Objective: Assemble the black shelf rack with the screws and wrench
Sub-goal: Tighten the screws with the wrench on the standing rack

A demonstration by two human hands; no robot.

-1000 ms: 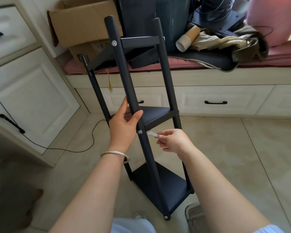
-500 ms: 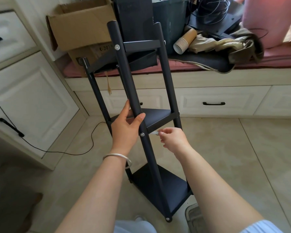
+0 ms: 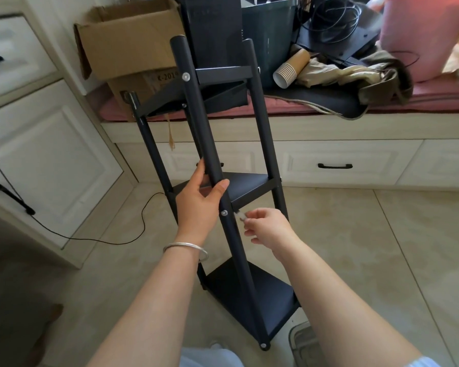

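Note:
The black shelf rack (image 3: 252,186) stands on the tiled floor in front of me, with three shelves between its round posts. My left hand (image 3: 196,205) grips the near post just above the middle shelf, thumb on the right side of the post. A silver screw head (image 3: 224,213) shows on that post just below my thumb. My right hand (image 3: 265,226) pinches a small silver wrench (image 3: 239,214) whose tip sits just right of that screw, under the middle shelf edge. More screw heads show at the top shelf (image 3: 186,76) and at the post's foot (image 3: 263,345).
A window bench with a pink cushion (image 3: 421,98) runs behind the rack, piled with a cardboard box (image 3: 127,46), a stack of paper cups (image 3: 289,70), a dark bin and cables. White cabinets (image 3: 45,160) stand at left. A black cord (image 3: 112,239) trails across the floor.
My right hand has moved the wrench leftward, close to the screw on the near post. The view has shifted slightly; my left hand keeps its grip on the post.

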